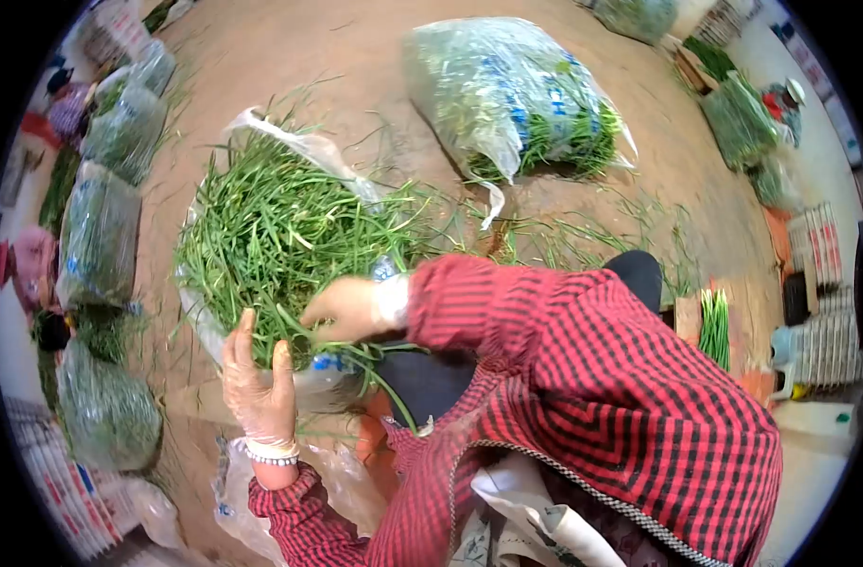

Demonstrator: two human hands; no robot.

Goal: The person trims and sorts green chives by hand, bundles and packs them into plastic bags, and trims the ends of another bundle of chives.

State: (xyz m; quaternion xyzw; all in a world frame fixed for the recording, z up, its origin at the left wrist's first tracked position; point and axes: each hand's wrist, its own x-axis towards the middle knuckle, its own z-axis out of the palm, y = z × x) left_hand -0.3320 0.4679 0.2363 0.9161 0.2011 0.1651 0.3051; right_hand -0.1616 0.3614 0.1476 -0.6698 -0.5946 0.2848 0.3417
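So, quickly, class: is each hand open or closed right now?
Left hand: open, by the greens.
Right hand: at the greens, blurred; grip can't be told.

Loose, tangled heap of long green stalks (271,217) filling an open clear plastic bag (205,326).

Single view, head-worn cam. Looks forward and steeply down past the wearer's checked sleeves (639,397). Wide fisheye, dark rim around. Hands (261,378) close; floor (356,57) reaches well beyond. No overlap with another view.
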